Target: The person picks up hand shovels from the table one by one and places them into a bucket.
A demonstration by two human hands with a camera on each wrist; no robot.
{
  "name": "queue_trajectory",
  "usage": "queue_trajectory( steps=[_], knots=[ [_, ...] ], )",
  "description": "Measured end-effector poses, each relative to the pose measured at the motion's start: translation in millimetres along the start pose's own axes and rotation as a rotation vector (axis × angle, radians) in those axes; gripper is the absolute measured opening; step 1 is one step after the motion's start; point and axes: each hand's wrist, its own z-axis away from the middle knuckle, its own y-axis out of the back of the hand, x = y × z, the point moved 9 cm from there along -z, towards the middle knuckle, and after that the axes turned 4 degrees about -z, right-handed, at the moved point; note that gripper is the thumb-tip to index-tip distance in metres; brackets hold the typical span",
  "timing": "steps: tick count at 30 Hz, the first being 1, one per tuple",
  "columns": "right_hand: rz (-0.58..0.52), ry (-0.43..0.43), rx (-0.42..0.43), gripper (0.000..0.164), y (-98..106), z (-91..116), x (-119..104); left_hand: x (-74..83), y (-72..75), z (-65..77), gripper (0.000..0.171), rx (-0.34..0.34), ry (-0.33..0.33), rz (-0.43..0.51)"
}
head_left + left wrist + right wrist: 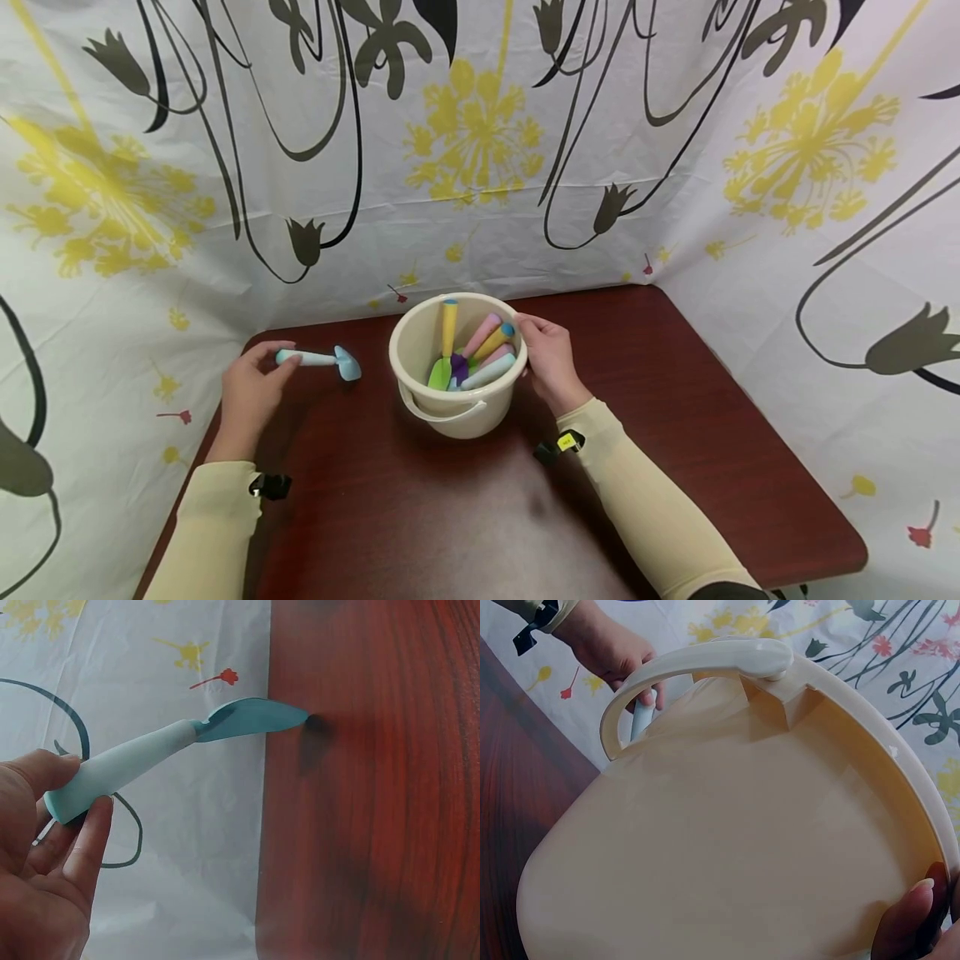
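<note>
Over the table's left side, my left hand (251, 396) holds a light-blue toy shovel (315, 359) by the end of its handle. Thumb and fingers pinch that handle in the left wrist view, and the blue blade (251, 720) points away from the palm. The blade's tip is close to the tabletop; I cannot tell if it touches. My right hand (550, 358) grips the right rim of a cream bucket (465, 425). Inside the bucket are several toy garden tools with yellow, pink and light-blue handles, one with a green blade (439, 375). Their lower parts are partly hidden.
The bucket stands upright on a dark red wooden table (450, 517), its white handle (442, 415) hanging down at the front. Flower-printed cloth (480, 242) encloses the table's back and sides. Each wrist wears a black strap (272, 486).
</note>
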Motion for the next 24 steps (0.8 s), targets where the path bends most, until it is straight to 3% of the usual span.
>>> queue_trajectory(
  steps=[5,24],
  knots=[
    [0.0,-0.006,0.004,0.031,0,0,1,6.4,3.3,-0.4,0.032,0.01,-0.02,-0.007],
    [0.005,-0.006,-0.001,0.032,0,0,0,33.7,17.2,2.7,0.029,0.031,-0.069,0.111]
  ],
)
